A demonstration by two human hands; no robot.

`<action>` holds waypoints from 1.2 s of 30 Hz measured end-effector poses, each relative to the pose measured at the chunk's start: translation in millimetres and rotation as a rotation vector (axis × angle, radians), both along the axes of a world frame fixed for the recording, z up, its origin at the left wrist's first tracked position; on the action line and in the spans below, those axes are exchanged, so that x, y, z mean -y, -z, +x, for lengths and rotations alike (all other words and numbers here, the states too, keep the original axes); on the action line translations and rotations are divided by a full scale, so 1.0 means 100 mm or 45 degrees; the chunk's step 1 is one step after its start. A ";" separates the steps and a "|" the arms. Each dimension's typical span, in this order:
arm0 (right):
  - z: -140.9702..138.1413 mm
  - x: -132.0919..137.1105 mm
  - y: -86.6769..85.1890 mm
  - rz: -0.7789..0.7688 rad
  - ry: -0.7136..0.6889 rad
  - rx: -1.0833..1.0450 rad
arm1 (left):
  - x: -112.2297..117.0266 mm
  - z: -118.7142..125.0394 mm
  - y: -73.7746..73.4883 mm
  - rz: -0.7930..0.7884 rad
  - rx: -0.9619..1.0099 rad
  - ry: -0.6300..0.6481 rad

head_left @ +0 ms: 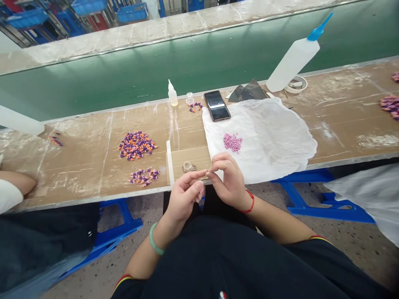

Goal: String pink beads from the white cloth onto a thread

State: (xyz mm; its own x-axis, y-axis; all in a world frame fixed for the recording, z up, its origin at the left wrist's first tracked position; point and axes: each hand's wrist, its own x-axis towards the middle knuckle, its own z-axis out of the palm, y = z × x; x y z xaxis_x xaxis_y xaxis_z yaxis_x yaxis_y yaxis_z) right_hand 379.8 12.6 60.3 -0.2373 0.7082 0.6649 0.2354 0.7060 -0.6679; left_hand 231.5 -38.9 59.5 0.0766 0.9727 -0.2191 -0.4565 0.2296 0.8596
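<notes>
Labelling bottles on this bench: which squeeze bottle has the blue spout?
The large white bottle at the right of the bench; the small bottle near the phone has a white nozzle.

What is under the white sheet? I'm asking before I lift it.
The white sheet lies on the cardboard-covered bench, but whatever is directly beneath it is covered and cannot be seen. Only a small heap of pink granules shows on top.
</notes>
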 end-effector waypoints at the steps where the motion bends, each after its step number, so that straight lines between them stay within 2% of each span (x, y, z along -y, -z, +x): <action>1: 0.03 -0.02 -0.01 0.033 -0.045 0.017 | -0.01 0.00 -0.02 -0.024 0.052 0.009; 4: 0.10 -0.08 -0.03 0.183 -0.161 0.078 | -0.02 -0.01 -0.09 -0.112 0.214 0.063; 6: 0.14 -0.10 -0.02 0.262 -0.169 0.101 | -0.02 -0.01 -0.13 -0.169 0.295 0.116; 10: 0.14 -0.08 0.02 0.254 -0.121 0.065 | -0.02 0.00 -0.16 -0.203 0.353 0.160; 13: 0.07 0.00 0.02 0.001 -0.147 -0.051 | -0.03 0.02 -0.14 -0.188 0.255 0.085; 17: -0.08 0.12 0.06 -0.445 -0.216 -0.254 | -0.03 0.05 -0.10 -0.022 -0.095 -0.070; 20: -0.19 0.20 0.12 -0.638 -0.244 -0.395 | -0.01 0.06 -0.09 0.130 -0.298 -0.177; 23: -0.23 0.22 0.13 -0.733 -0.286 -0.480 | 0.03 0.05 -0.10 0.233 -0.487 -0.269; 26: -0.17 0.17 0.04 -0.681 -0.310 -0.398 | 0.05 0.02 -0.13 0.247 -0.579 -0.295; 32: 0.03 0.01 -0.26 -0.323 -0.366 0.107 | 0.07 -0.04 -0.23 0.231 -0.653 -0.239; 36: 0.07 -0.02 -0.34 -0.219 -0.385 0.269 | 0.08 -0.06 -0.26 0.262 -0.775 -0.186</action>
